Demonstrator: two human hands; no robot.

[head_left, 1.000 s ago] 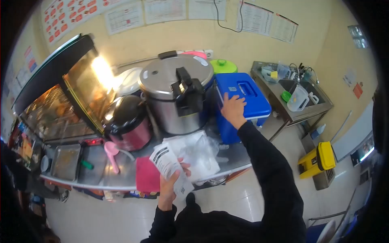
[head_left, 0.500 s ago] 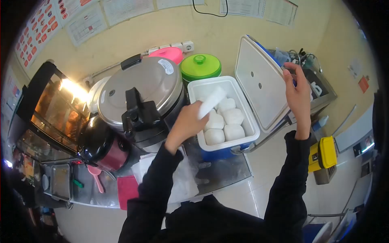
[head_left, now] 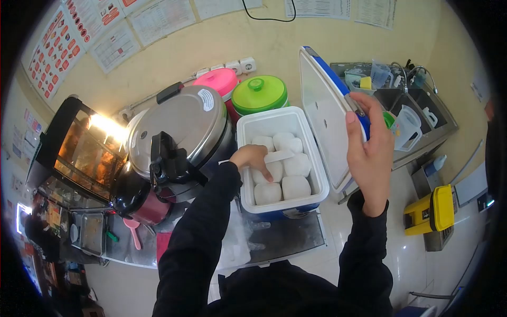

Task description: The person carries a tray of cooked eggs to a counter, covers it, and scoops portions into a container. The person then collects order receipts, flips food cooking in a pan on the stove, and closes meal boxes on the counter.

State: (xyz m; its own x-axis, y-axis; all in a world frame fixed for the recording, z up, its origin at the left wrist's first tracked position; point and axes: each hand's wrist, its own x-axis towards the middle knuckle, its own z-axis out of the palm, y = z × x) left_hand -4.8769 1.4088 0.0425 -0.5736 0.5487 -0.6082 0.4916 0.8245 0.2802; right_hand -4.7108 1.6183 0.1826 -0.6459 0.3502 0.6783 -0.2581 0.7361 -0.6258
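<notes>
A cooler box [head_left: 317,174] with white walls and a blue base stands on the counter, its lid raised. Inside lie several white wrapped bundles [head_left: 297,187], packed side by side. My left hand [head_left: 251,157] reaches down among them, fingers curled at a white bundle [head_left: 279,156] of which only a pale strip shows. What the fingers cover is hidden. At the right, my right hand [head_left: 372,145] grips the blue-edged cooler lid [head_left: 323,119] by its outer rim, holding it tilted up.
A big steel rice cooker [head_left: 177,119] stands left of the cooler, with a green-lidded pot [head_left: 259,95] behind. Further left are a dark red cooker [head_left: 145,201] and a lit display case [head_left: 87,158]. A sink [head_left: 417,105] and a yellow bin [head_left: 430,211] are at right.
My left hand has lowered the white bundle into the cooler. My right hand now holds the lid's edge, and the lid stands more upright. The head view has shifted slightly.
</notes>
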